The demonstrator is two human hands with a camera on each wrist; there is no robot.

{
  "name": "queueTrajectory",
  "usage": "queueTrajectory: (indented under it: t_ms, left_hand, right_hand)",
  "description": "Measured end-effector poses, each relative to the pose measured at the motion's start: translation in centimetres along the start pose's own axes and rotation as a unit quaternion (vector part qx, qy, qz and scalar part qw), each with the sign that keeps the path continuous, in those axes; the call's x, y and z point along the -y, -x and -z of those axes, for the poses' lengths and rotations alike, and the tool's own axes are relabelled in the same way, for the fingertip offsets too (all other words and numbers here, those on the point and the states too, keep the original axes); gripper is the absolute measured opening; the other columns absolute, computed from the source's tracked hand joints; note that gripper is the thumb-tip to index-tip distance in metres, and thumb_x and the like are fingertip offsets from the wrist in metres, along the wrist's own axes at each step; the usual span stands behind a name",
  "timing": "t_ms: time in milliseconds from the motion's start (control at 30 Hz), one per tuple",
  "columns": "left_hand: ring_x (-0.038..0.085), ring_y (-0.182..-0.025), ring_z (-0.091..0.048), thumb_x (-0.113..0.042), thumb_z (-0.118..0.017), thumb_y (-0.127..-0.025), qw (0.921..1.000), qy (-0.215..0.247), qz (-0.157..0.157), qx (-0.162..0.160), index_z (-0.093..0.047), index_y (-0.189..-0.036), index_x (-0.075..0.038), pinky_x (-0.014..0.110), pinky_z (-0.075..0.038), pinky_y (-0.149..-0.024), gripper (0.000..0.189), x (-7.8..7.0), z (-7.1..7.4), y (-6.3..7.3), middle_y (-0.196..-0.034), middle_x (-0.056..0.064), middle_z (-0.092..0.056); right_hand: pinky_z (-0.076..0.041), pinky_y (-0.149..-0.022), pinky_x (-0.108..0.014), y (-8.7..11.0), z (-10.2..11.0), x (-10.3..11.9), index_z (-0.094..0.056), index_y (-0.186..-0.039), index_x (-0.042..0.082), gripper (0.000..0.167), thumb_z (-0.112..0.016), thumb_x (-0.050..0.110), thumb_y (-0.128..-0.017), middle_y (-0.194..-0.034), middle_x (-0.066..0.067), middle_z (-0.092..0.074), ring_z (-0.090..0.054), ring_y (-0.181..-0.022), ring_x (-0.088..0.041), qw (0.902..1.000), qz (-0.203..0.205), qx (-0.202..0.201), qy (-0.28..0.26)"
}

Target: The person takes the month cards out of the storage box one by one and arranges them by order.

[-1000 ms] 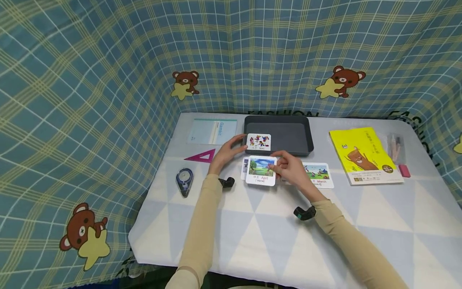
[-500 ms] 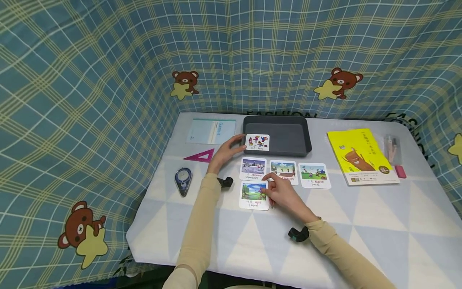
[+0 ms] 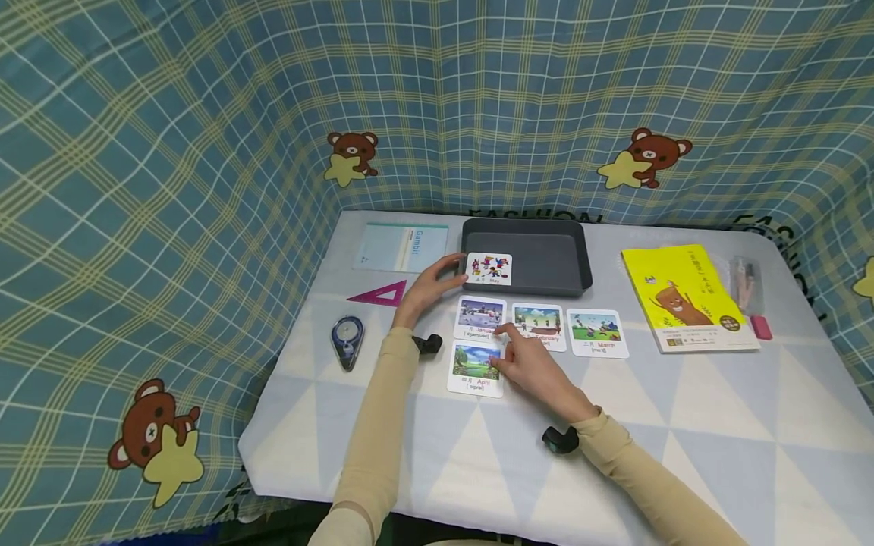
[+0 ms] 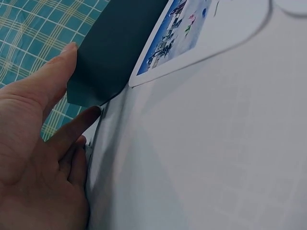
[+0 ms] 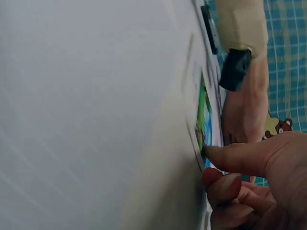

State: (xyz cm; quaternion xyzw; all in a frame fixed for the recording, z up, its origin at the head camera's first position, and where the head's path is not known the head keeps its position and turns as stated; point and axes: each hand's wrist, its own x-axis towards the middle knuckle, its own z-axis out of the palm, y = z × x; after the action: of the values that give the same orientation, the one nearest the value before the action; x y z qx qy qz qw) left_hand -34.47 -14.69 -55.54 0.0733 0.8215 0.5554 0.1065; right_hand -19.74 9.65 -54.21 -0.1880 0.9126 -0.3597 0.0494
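Note:
The left hand (image 3: 423,294) grips the near left corner of a dark grey tray (image 3: 549,262), thumb and index finger on two sides of the corner in the left wrist view. Inside that tray, a May picture card (image 3: 488,265) leans against the front left. With the right hand (image 3: 536,370), the person holds the right edge of the April card (image 3: 474,361) on the table; in the right wrist view the thumb (image 5: 235,159) lies on its picture, other fingers curled at the edge. Above it are the January card (image 3: 478,309), the February card (image 3: 537,315) and the March card (image 3: 597,324).
To the left lie a pale blue notebook (image 3: 389,246), a magenta set square (image 3: 375,294) and a dark blue correction tape (image 3: 348,341). On the right are a yellow book (image 3: 676,284), a clear pencil pouch (image 3: 746,284) and a pink eraser (image 3: 761,327). Checked fabric (image 3: 437,106) hangs behind.
The right hand has brought the April card down from over the January card onto the table beneath it, then slid it slightly left. The left hand has stayed at the tray corner.

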Motion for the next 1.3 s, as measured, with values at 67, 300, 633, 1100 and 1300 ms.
queueTrajectory:
  t_ms: [67, 300, 633, 1100, 1300]
  left_hand:
    - [0.019, -0.151, -0.026, -0.048, -0.076, -0.090, 1.0000, 0.003, -0.002, 0.002, -0.051, -0.147, -0.043, 0.053, -0.016, -0.124, 0.063, -0.1, 0.1, 0.0, -0.156, -0.007, -0.045]
    - [0.021, -0.151, -0.027, -0.045, -0.077, -0.091, 0.9999, 0.012, -0.010, 0.002, -0.051, -0.147, -0.042, 0.055, -0.016, -0.123, 0.062, 0.1, 0.2, 0.0, -0.155, -0.005, -0.046]
    - [0.022, -0.150, -0.028, -0.042, -0.076, -0.092, 0.9999, 0.009, -0.010, 0.000, -0.051, -0.148, -0.039, 0.054, -0.017, -0.123, 0.062, 0.2, 0.0, 0.3, -0.156, -0.004, -0.045]
    - [0.022, -0.151, -0.027, -0.037, -0.075, -0.094, 0.9996, 0.020, -0.017, 0.003, -0.051, -0.149, -0.036, 0.054, -0.016, -0.123, 0.060, -0.2, 0.2, 0.3, -0.156, -0.002, -0.045]
    - [0.023, -0.150, -0.028, -0.039, -0.075, -0.093, 0.9996, 0.022, -0.015, 0.008, -0.052, -0.148, -0.036, 0.053, -0.017, -0.123, 0.060, -0.1, 0.0, 0.2, -0.155, -0.003, -0.046]
  right_hand:
    - [-0.041, -0.050, -0.026, -0.7, 0.7, -0.3, -0.055, -0.130, 0.004, 0.046, -0.076, 0.014, -0.091, -0.066, 0.007, -0.059, -0.050, -0.053, -0.009, 0.9999, 0.008, -0.012, 0.000]
    - [-0.052, -0.061, -0.036, -5.5, 5.3, -0.8, -0.055, -0.132, 0.004, 0.039, -0.069, 0.013, -0.096, -0.082, -0.004, -0.067, -0.062, -0.064, -0.018, 0.9953, 0.007, -0.091, -0.031]
    - [-0.053, -0.079, -0.048, -13.5, 6.5, -4.9, -0.046, -0.146, -0.001, 0.055, -0.066, 0.022, -0.100, -0.117, -0.020, -0.055, -0.059, -0.099, -0.034, 0.9948, -0.056, -0.079, -0.032]
    - [-0.048, -0.086, -0.055, -15.9, 6.0, -5.7, -0.049, -0.145, 0.007, 0.075, -0.081, 0.041, -0.087, -0.126, -0.021, -0.045, -0.051, -0.104, -0.037, 0.9897, -0.140, -0.028, 0.010]
    - [-0.046, -0.083, -0.052, -15.9, 6.0, -6.3, -0.049, -0.132, 0.003, 0.062, -0.082, 0.034, -0.088, -0.122, -0.020, -0.045, -0.049, -0.101, -0.035, 0.9850, -0.166, -0.042, -0.019]
